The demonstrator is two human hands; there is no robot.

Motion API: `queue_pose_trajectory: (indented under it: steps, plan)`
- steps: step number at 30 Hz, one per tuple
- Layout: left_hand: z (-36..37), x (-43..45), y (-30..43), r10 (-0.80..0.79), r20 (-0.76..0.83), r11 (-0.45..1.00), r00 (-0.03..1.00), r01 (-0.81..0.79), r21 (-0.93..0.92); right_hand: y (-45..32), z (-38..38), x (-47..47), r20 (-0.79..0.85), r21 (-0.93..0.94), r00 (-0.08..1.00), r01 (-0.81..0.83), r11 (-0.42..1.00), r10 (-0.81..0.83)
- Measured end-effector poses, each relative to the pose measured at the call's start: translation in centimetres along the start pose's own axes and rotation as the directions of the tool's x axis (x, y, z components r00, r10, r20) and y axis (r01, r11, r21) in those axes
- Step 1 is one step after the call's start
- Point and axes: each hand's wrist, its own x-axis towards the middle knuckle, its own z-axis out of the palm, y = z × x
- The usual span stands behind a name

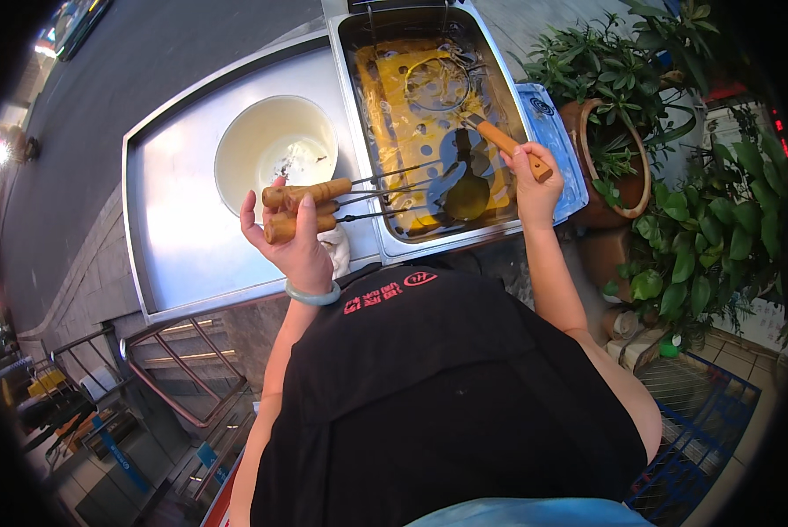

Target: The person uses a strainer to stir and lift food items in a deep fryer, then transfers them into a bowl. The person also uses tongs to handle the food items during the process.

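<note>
My left hand (295,247) holds several wooden-handled metal tools (311,205), their thin rods reaching over a metal fryer tank (389,245) of amber liquid. A wooden-handled wire skimmer (499,137) is gripped in my right hand (535,184); its round mesh head lies at or in the liquid near the tank's far side. Under the liquid, a perforated plate (397,135) shows. Left of the tank, a cream-coloured round pot (239,155) with dark bits on its bottom stands on a steel tray table (183,217). A whitish cloth (337,249) lies beside my left hand.
A blue plastic lid or tray (565,191) sits right of the tank. Potted plants (615,79) and a brown ceramic pot (582,165) crowd the right side. Metal railings (183,388) stand at lower left, and a road (150,53) runs beyond the table.
</note>
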Motion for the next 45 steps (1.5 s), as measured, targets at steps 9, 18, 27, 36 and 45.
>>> queue_pose_trajectory:
  steps: [9, 18, 27, 36, 45]
  plan:
    - [-0.2, 0.4, -0.4, -0.031, 0.022, 0.997, 0.999, 0.033, -0.076, -1.5, 1.2, 2.5, -0.035, 0.333, 0.984, -0.156, 0.93, 0.177]
    - [-0.1, 0.4, -1.3, -0.144, -0.057, 0.96, 0.988, 0.126, -0.251, -3.1, 2.1, 4.3, 0.428, -0.394, 0.771, 0.628, 0.671, -0.47]
    - [-0.1, 0.2, -1.1, -0.142, -0.043, 0.966, 0.989, 0.129, -0.223, -4.5, 0.8, -1.8, 0.559, -0.418, 0.764, 0.595, 0.686, -0.322]
    - [0.0, 0.0, -1.1, -0.136, -0.055, 0.973, 0.989, 0.123, -0.198, -3.5, 1.3, -4.7, 0.201, 0.047, 0.973, -0.13, 0.99, 0.118]
    - [0.2, 0.0, -1.2, -0.154, -0.06, 0.959, 0.986, 0.134, -0.25, -2.8, 2.4, -0.4, 0.004, 0.435, 0.931, -0.331, 0.837, 0.366]
